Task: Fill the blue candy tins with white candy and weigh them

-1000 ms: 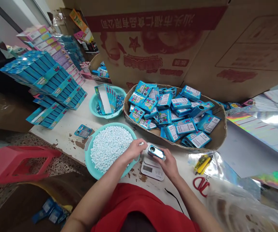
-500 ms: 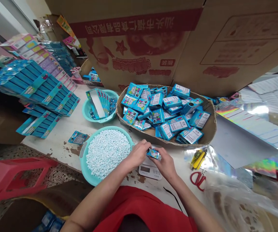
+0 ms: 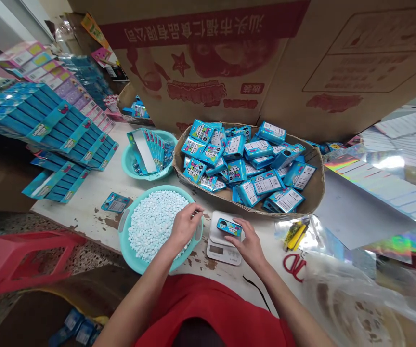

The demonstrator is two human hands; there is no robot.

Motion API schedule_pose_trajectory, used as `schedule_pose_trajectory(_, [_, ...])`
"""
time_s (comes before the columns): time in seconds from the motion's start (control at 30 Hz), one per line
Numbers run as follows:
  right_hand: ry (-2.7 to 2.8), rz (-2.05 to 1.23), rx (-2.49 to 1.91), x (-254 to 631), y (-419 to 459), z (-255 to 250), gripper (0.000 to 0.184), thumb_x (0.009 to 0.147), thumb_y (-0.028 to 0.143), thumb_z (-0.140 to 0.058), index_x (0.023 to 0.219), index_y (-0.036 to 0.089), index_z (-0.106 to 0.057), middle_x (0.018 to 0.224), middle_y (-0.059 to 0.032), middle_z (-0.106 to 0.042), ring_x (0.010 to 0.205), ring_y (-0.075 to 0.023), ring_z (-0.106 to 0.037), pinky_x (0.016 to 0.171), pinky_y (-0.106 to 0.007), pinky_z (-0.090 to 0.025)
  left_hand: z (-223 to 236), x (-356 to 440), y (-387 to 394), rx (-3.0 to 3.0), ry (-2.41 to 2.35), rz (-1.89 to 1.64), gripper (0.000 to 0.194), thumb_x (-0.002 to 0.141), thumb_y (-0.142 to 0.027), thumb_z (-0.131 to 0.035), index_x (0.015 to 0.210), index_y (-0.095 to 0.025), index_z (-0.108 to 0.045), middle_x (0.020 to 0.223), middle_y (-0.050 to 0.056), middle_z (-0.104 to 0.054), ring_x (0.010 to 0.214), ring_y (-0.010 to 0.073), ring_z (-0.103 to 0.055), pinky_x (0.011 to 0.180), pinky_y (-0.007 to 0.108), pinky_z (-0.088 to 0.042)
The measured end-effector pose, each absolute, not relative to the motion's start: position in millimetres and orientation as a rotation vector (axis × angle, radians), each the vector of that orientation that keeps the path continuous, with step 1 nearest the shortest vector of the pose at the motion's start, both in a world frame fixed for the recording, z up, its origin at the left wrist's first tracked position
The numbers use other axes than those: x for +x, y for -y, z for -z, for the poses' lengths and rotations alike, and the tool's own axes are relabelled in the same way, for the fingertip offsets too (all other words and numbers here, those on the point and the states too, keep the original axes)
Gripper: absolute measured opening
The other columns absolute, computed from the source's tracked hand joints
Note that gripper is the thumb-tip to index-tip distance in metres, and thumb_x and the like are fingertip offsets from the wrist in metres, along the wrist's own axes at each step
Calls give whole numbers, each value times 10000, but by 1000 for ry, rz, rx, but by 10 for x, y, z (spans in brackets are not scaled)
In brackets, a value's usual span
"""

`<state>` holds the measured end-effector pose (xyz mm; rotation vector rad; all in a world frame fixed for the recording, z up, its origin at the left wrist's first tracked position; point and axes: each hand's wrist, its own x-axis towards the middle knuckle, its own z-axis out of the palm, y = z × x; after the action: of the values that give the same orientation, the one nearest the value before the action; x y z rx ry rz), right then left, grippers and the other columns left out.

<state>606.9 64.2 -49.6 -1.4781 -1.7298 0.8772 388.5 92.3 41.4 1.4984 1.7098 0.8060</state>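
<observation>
A small blue candy box with a dark round spot on its left end is over the pan of a white kitchen scale. My right hand grips its right end between thumb and fingers. My left hand is above the right side of a turquoise bowl heaped with small pale candies. Its fingers are drawn together in a pinch; whatever is between them, if anything, does not show.
Behind the scale stands a cut-down carton full of blue boxes. A second turquoise bowl holds wrapped sweets and flat cards. Stacked blue display boxes rise at left. Red scissors and a yellow cutter lie right.
My left hand has let go of the candy box and moved left to the bowl. My right hand keeps the box over the scale, its top now more visible.
</observation>
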Motion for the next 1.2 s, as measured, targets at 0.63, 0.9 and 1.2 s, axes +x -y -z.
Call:
schedule_pose_trajectory(0.63, [1789, -133, -2041, 6960, -1577, -206, 569, 847, 510, -507, 1265, 125, -478, 1309, -202, -464, 1235, -342, -409, 997, -467, -328, -398, 3398, -718, 1319, -1968, -796, 181, 792, -365, -516, 817, -216, -615, 784, -6, -641, 738, 157, -578, 694, 261, -427])
schedule_pose_trajectory(0.9, [1963, -382, -2618, 6879, -1993, -63, 971, 680, 683, -615, 1400, 156, -232, 1333, -299, -325, 1156, -436, -447, 890, -513, -353, -381, 3575, -729, 1420, -1913, -772, 121, 819, -286, -497, 812, -219, -598, 813, -12, -637, 736, 140, -574, 695, 252, -424])
schedule_pose_trajectory(1.2, [2032, -222, -2580, 6852, -1903, -67, 758, 771, 548, -538, 1339, 116, -283, 1187, -243, -437, 1061, -407, -507, 836, -481, -378, -170, 4184, -858, 1889, -1613, -466, 178, 871, -219, -472, 986, -224, -608, 1015, 26, -630, 953, 175, -572, 837, 284, -435])
